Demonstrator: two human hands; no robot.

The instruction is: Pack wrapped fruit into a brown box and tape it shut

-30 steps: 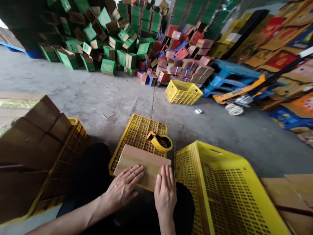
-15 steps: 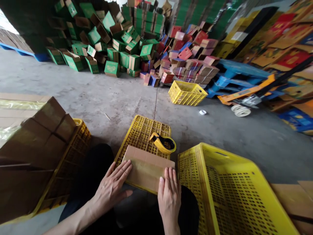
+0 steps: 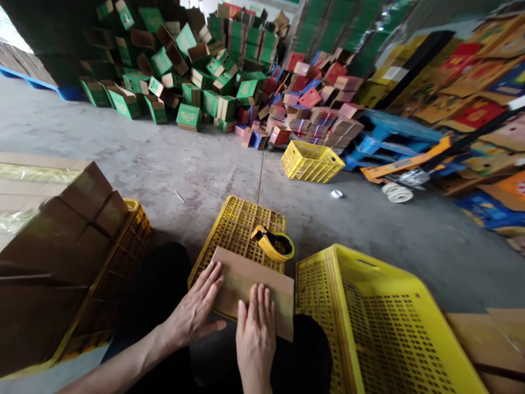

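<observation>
Head view: right hand (image 3: 257,334) covers the near middle of the cardboard box (image 3: 238,282), left hand (image 3: 199,309) hides its left end; box underside not visible, and the near part of the upturned crate (image 3: 233,227) under it is mostly blocked. Open crate (image 3: 316,293) at right and stacked cartons (image 3: 68,230) at left are cut off by the frame. Since half a second ago, right hand has slid from the box's right end toward the middle, baring that end; left hand is still at the left end, tape dispenser (image 3: 268,245) still on the crate just beyond the box. Both hands lie flat, clamped on nothing: left fingers slightly spread, right fingers together with thumb apart. Box is low, rectangular, plain brown board with a dull tape band lengthwise. Crates: yellow perforated plastic. Dispenser: yellow and black, rounded. Floor (image 3: 197,169): grey, stained, one seam.
</observation>
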